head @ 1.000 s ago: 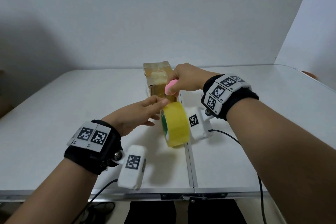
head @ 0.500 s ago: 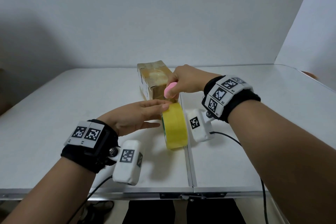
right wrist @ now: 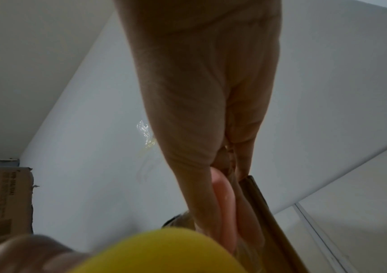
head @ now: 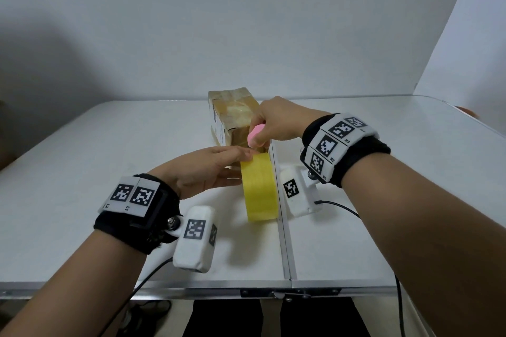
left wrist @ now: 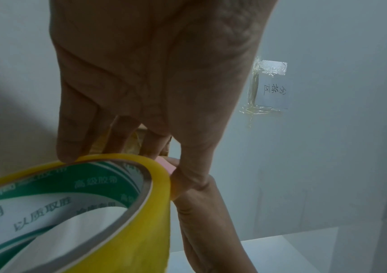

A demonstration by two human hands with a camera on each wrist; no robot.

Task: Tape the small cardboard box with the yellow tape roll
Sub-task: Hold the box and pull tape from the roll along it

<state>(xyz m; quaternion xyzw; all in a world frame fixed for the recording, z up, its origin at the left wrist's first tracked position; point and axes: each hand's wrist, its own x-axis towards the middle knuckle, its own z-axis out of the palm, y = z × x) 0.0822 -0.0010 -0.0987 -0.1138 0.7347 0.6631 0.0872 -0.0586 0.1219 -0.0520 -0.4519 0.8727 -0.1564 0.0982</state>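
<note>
The small cardboard box, wrapped in clear tape, lies mid-table with its long side running away from me. The yellow tape roll stands on edge just in front of it. My left hand rests straight fingers on the top rim of the roll. My right hand grips a small pink tool at the box's near top edge, just above the roll. In the right wrist view the pink tool sits between the fingers, beside the box edge. Any tape strip between roll and box is hidden.
The white folding table has a centre seam just right of the roll. Cables trail off the front edge. A large cardboard carton stands off to the left. A taped paper note hangs on the wall.
The box has turned and shifted slightly left. The roll has swung to stand straighter, edge-on to me. My left wrist has drifted left; the right hand still holds the pink tool.
</note>
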